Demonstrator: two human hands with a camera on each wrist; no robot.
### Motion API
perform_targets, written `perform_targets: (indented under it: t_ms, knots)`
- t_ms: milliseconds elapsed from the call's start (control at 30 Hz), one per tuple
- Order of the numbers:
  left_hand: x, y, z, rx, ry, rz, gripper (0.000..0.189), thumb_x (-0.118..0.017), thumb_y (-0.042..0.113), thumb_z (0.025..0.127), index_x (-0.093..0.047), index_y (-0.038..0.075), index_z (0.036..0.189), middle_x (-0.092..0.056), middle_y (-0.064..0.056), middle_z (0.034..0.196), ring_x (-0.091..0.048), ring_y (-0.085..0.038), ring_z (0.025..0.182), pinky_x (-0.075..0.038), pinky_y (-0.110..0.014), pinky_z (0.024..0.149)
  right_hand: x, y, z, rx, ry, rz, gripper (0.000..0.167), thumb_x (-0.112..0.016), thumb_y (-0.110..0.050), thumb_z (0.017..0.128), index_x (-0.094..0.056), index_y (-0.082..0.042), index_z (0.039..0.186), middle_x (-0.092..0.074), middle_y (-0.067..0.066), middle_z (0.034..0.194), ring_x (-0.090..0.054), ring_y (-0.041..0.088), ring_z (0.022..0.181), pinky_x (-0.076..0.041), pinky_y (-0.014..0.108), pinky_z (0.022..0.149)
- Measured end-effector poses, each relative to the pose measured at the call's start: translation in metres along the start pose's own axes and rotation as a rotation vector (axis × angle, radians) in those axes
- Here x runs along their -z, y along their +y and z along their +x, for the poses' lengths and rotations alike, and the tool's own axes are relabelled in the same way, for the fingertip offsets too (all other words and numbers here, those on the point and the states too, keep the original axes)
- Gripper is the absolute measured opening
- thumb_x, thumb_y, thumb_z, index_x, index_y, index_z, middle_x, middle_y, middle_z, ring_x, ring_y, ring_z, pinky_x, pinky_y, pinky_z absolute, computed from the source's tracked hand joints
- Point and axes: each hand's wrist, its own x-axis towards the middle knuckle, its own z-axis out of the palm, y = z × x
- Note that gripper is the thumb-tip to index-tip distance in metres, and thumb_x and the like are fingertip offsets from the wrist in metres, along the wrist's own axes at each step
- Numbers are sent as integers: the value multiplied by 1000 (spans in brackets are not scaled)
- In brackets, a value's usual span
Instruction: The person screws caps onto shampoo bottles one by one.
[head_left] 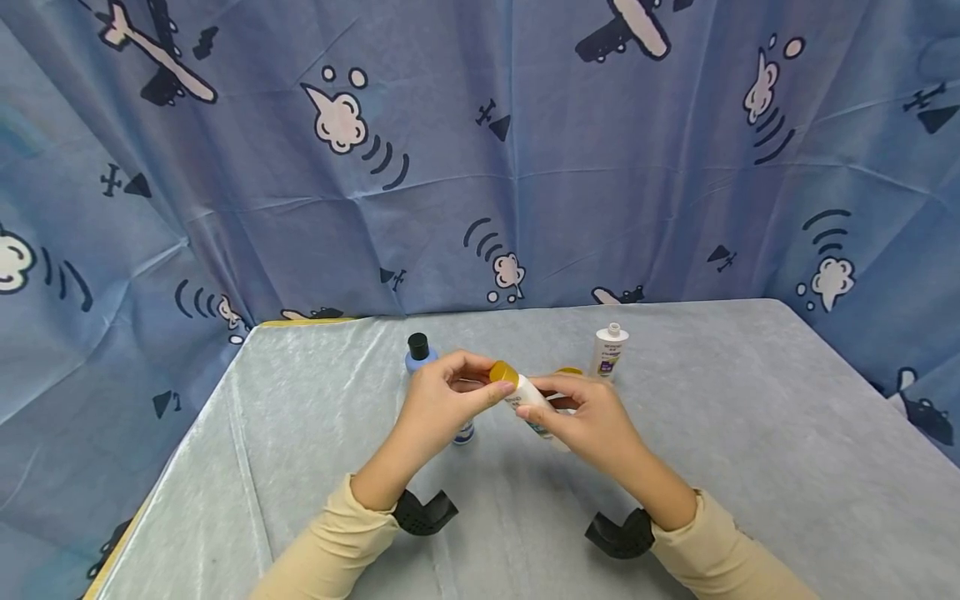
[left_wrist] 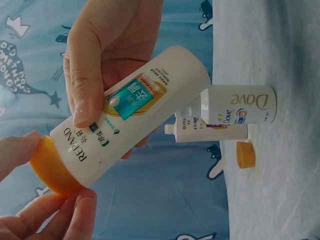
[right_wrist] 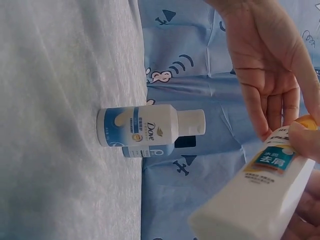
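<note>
Both hands share a white REPAND bottle (left_wrist: 135,115) with an orange cap (left_wrist: 55,167), tilted with its cap end up and toward the left. My left hand (head_left: 442,400) pinches the cap between thumb and fingers, and the cap sits against the bottle's end. Around the white body, my right hand (head_left: 585,412) grips with the thumb (left_wrist: 86,95) across the label side. Beneath the left hand stands a white and blue Dove bottle (right_wrist: 140,126), partly hidden in the head view. A blue bottle with a black cap (head_left: 417,345) rises behind it.
A white bottle with an uncovered neck (head_left: 609,350) stands at the back right. Near it, in the left wrist view, are another Dove bottle (left_wrist: 250,104) and a loose orange cap (left_wrist: 245,155). A grey cloth (head_left: 750,433) covers the table; a blue patterned curtain (head_left: 637,208) hangs behind.
</note>
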Motion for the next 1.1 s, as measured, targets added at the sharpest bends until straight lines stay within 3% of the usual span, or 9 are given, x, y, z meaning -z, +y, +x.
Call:
perform_targets:
  t_ms: [267, 567, 700, 833, 1000, 1100]
  knots:
    - [1, 0, 0, -64, -20, 14, 29, -81, 19, 83, -73, 8, 108, -73, -8, 106, -71, -19, 96, -60, -25, 78, 2, -2, 0, 18, -26, 2, 22, -78, -8, 84, -76, 0, 105, -76, 11, 95, -68, 7, 81, -60, 22, 72]
    - [10, 1, -2, -115, -159, -25, 30, -78, 14, 86, -70, 7, 113, -70, -8, 115, -69, -15, 100, -59, -25, 84, 14, 0, 2, -102, -204, 200, 22, -73, -7, 89, -73, 4, 108, -71, 18, 96, -68, 6, 78, -61, 27, 67]
    - [14, 1, -1, -149, -214, -41, 31, -76, 11, 87, -69, 5, 115, -69, -10, 118, -68, -16, 101, -59, -29, 87, 19, 0, 2, -145, -251, 218, 22, -73, -9, 89, -73, 2, 108, -69, 17, 97, -67, 8, 82, -61, 29, 68]
    - [14, 2, -1, -126, -204, -53, 31, -76, 12, 88, -69, 6, 117, -69, -9, 120, -68, -18, 106, -58, -31, 90, 18, -3, 2, -181, -212, 223, 25, -75, -9, 88, -72, 4, 110, -69, 21, 102, -70, 10, 81, -61, 28, 68]
    - [8, 4, -1, -76, -120, -49, 29, -78, 19, 87, -70, 12, 114, -71, -5, 115, -69, -18, 103, -59, -29, 86, 13, -7, 1, -200, -117, 221, 28, -79, -8, 84, -73, 4, 109, -71, 23, 105, -73, 11, 77, -61, 27, 65]
    - [5, 3, -1, -100, -92, -39, 26, -79, 19, 86, -70, 13, 110, -71, -4, 112, -69, -17, 102, -59, -31, 85, 10, -8, 0, -171, -82, 165, 28, -81, -10, 81, -75, 1, 106, -73, 20, 102, -72, 12, 79, -61, 25, 65]
